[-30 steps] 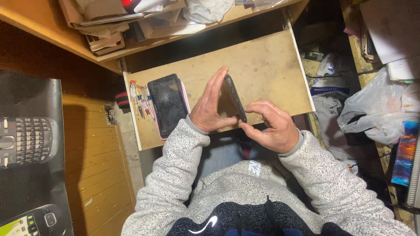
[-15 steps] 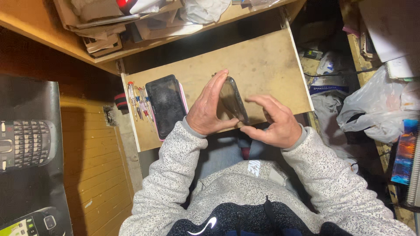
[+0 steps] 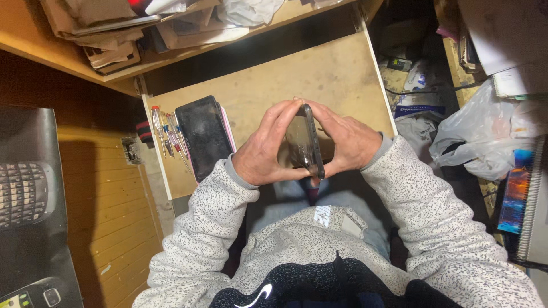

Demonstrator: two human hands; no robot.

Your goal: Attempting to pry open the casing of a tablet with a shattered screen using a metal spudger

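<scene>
A dark smartphone (image 3: pixel 301 142) stands on edge between both of my hands, above the pull-out wooden tray (image 3: pixel 337 68). My left hand (image 3: pixel 264 147) grips its left side, fingers curled over the top. My right hand (image 3: pixel 348 142) presses against its right side, fingers meeting the left ones at the top edge. A second black phone (image 3: pixel 203 136) lies flat on the tray to the left, on top of a pink-edged slab.
Several small screwdrivers (image 3: pixel 165 134) lie at the tray's left edge. Piled papers and cardboard (image 3: pixel 114 28) fill the desk shelf above. A white plastic bag (image 3: pixel 485 137) and a notebook sit at the right. A dark poster of keypad phones (image 3: pixel 28 194) is at the left.
My right hand has risen from below the phone and now clasps its right side. The phone has turned more upright between both hands.
</scene>
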